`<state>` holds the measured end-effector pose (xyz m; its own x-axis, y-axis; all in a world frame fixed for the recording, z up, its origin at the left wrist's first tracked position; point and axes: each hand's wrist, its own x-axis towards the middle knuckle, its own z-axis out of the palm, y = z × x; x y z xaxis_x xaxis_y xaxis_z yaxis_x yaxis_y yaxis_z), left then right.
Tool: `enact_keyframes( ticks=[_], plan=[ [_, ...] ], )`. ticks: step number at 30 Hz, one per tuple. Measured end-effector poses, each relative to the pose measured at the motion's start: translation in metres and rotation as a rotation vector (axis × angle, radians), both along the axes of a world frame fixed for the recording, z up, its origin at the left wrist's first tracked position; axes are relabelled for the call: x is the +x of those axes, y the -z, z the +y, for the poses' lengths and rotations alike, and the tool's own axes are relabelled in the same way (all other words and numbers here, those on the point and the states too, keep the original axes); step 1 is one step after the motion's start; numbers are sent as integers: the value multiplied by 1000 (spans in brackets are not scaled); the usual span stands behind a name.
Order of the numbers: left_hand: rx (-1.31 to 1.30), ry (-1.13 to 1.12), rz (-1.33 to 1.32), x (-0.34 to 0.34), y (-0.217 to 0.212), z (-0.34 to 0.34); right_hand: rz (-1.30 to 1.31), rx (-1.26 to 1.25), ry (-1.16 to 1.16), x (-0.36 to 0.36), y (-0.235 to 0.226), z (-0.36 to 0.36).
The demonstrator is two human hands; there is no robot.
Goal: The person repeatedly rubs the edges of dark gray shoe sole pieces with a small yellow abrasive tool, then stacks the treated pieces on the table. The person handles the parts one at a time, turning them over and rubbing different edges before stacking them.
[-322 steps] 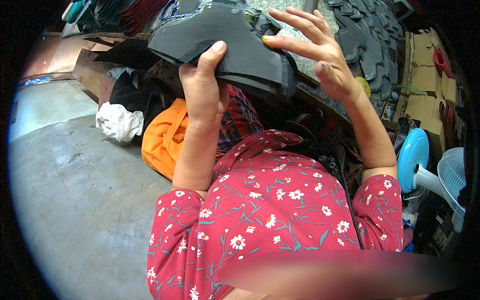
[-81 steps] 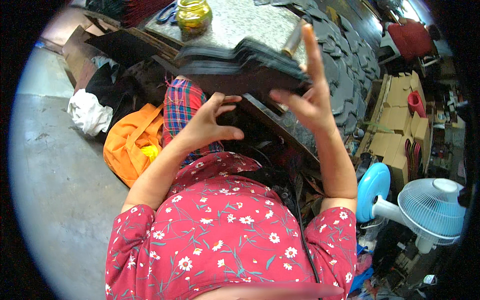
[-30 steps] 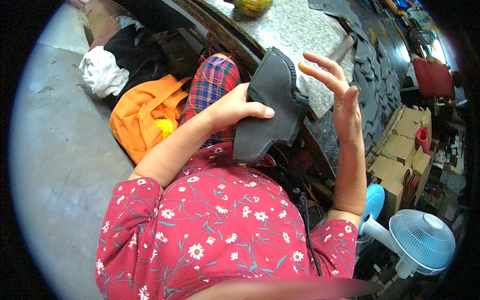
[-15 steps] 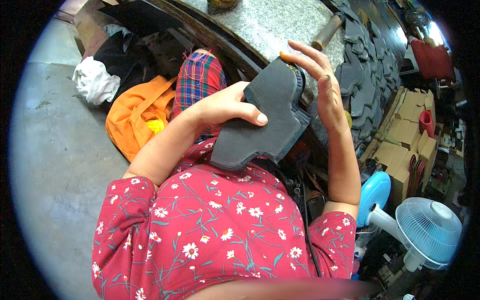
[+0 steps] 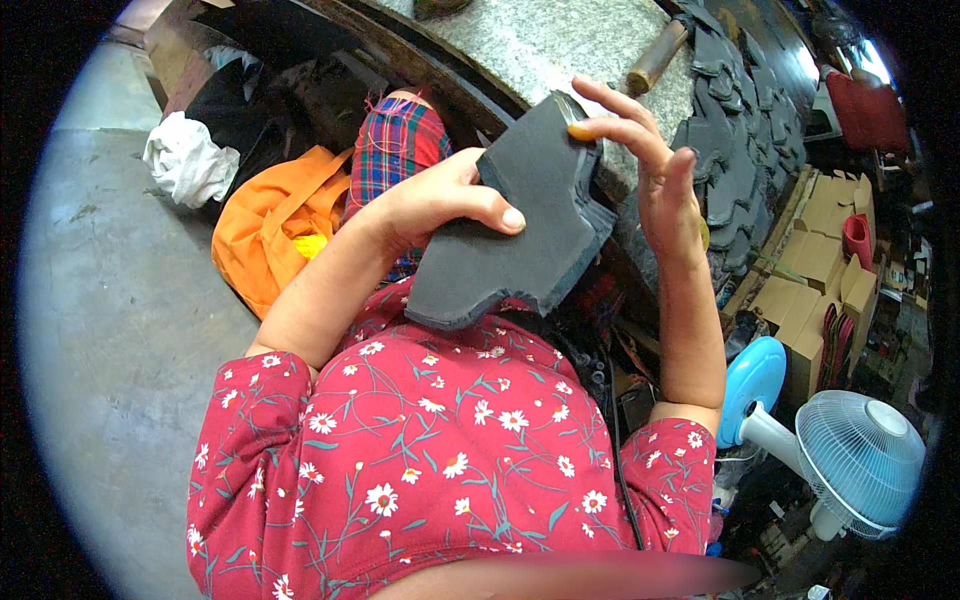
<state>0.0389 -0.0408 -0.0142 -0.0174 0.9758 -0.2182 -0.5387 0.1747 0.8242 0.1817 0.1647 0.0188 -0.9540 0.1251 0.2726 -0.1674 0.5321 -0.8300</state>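
While a speckled stone tabletop (image 5: pixel 560 50) lies ahead, a dark foam sheet stack (image 5: pixel 520 220) sits above the lap, probably light and bendy. Left hand (image 5: pixel 440 200) clamps its middle edge; right hand (image 5: pixel 650 170), open-fingered, touches the top corner.

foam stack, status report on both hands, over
Left hand grips grey foam stack, thumb on top. Right hand open, fingers touching its top edge. Nothing in the way.

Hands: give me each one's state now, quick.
Left hand: closed on the dark grey foam piece, thumb across its face.
Right hand: open, fingers spread, fingertips at the piece's top edge.
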Motion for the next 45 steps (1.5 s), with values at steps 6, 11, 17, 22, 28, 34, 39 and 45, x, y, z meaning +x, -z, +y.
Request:
enact_keyframes(
  ticks=[6,11,17,22,28,34,39,45],
  plan=[
    [-39,-144,-54,-2,-3,-3,33,214,40,11,-2,-12],
    [-53,-153,-3,-3,-4,-1,105,645,114,19,-16,-15],
    [-17,-169,-20,-6,-4,-3,185,726,207,20,-29,-9],
    [-13,-206,-78,-4,-4,-5,55,706,42,16,-13,-15],
    [-40,-268,-94,-11,3,-10,59,380,44,18,-12,0],
    [12,-162,-83,-9,1,-12,117,511,124,-2,-21,-3],
    [4,-189,-70,-15,0,-19,51,592,23,-17,-26,-17],
    [-6,-151,-30,-18,1,-22,92,677,31,-34,-25,-7]
  ],
)
